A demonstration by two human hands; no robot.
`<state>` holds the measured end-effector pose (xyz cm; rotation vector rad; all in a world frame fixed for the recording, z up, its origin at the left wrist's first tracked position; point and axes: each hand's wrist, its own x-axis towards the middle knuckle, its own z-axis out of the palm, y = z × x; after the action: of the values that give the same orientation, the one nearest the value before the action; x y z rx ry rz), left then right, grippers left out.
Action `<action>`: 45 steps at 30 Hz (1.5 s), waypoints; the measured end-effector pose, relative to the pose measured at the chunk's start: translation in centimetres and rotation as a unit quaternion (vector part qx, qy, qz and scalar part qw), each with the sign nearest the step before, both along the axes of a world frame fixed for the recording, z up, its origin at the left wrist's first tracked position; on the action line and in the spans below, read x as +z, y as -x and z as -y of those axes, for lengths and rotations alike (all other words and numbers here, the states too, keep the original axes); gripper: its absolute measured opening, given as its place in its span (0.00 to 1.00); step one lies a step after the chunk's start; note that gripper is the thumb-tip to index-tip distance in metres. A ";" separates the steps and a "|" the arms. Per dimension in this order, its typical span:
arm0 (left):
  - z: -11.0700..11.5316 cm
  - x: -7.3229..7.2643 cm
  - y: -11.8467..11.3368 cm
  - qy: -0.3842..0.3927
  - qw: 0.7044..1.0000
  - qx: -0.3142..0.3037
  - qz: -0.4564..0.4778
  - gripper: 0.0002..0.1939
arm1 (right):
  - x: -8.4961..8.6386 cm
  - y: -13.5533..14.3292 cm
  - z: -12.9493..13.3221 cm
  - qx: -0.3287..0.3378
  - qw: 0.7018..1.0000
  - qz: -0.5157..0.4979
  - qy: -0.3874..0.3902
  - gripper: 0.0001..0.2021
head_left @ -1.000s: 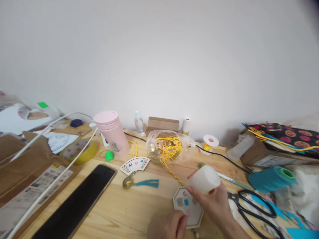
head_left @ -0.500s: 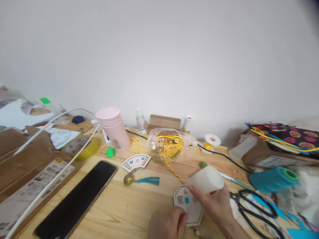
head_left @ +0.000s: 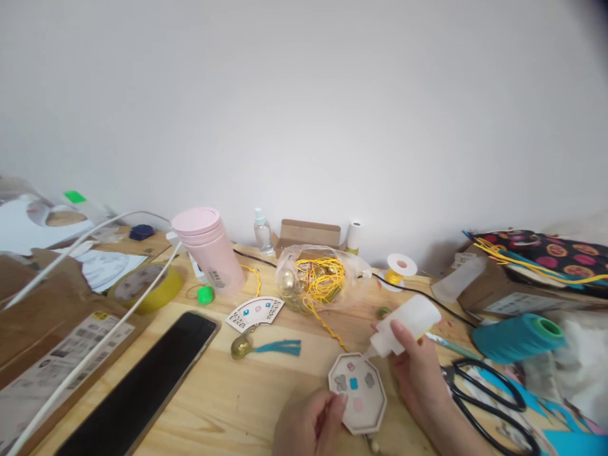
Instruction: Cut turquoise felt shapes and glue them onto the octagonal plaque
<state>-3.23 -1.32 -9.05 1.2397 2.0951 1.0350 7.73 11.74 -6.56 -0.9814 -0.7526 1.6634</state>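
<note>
An octagonal wooden plaque with a raised rim lies in front of me, small pink, blue and grey pieces on its face. My left hand is closed, thumb and fingers pinching the plaque's lower left edge. In my right hand is a white squeeze bottle, tilted so that its nozzle points down at the plaque's upper edge. Whether the tip touches the surface I cannot tell. Yellow twisted cord runs from the plaque's top, and a small bead hangs at its bottom.
A fan-shaped wooden piece with a bell and blue tassel lies left of the plaque. Around stand a phone, pink cup, bag of bells and cord, black scissors and teal thread cone.
The squeeze bottle has swung from base toward me to a side tilt, its nozzle now showing above the plaque. My right hand has shifted slightly. The view has moved a little.
</note>
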 end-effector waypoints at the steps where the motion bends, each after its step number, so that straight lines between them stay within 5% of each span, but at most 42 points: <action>1: -0.1 0.3 0.1 -0.004 0.998 0.019 0.067 0.25 | 0.2 0.0 -0.1 -0.007 0.999 -0.031 0.025 0.13; 4: -0.3 1.2 0.7 -0.024 0.952 0.092 0.289 0.25 | 0.9 -0.3 -0.6 -0.015 0.989 -0.108 0.095 0.17; 9: -0.6 2.6 2.3 0.058 0.789 0.130 0.598 0.23 | 1.9 -1.1 -0.9 0.015 0.960 -0.215 0.177 0.20; 13: -1.0 3.0 3.0 0.052 0.727 0.118 0.675 0.21 | 3.0 -1.6 -0.6 0.053 0.902 -0.356 0.239 0.18; 17: -1.4 3.1 2.7 0.032 0.697 0.088 0.711 0.19 | 4.0 -2.3 -0.1 0.063 0.880 -0.394 0.257 0.19; 19: -1.5 3.0 2.4 0.036 0.714 0.102 0.691 0.19 | 4.1 -2.7 0.1 0.071 0.880 -0.394 0.257 0.18; 21: -1.6 2.9 2.1 0.050 0.761 0.101 0.638 0.18 | 3.8 -3.0 0.2 0.068 0.881 -0.391 0.258 0.19; 25: -2.3 2.5 1.8 0.026 0.912 0.019 0.409 0.16 | 2.7 -3.7 0.4 0.030 0.878 -0.389 0.276 0.19; 28: -3.3 2.5 2.1 -0.004 0.969 -0.037 0.244 0.10 | 2.2 -3.8 0.5 0.017 0.883 -0.378 0.276 0.20; 32: -4.4 2.2 2.7 -0.015 0.984 -0.067 0.164 0.08 | 1.8 -3.7 0.5 0.013 0.896 -0.357 0.263 0.20; 38: -4.1 1.5 3.6 -0.029 0.995 -0.007 0.097 0.12 | 0.1 -3.4 0.7 0.022 0.928 -0.292 0.230 0.17; 42: -3.5 1.3 4.2 -0.034 0.997 -0.008 0.070 0.14 | -0.3 -2.4 1.4 -0.011 0.986 -0.133 0.103 0.15; 45: -3.2 1.2 4.0 -0.036 0.997 -0.038 0.059 0.13 | 0.0 -1.5 2.1 -0.005 0.999 0.027 -0.017 0.14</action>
<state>-7.24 1.86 -7.83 1.2509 1.9214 1.1311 9.24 9.65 -6.60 -1.0078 -0.8089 1.6163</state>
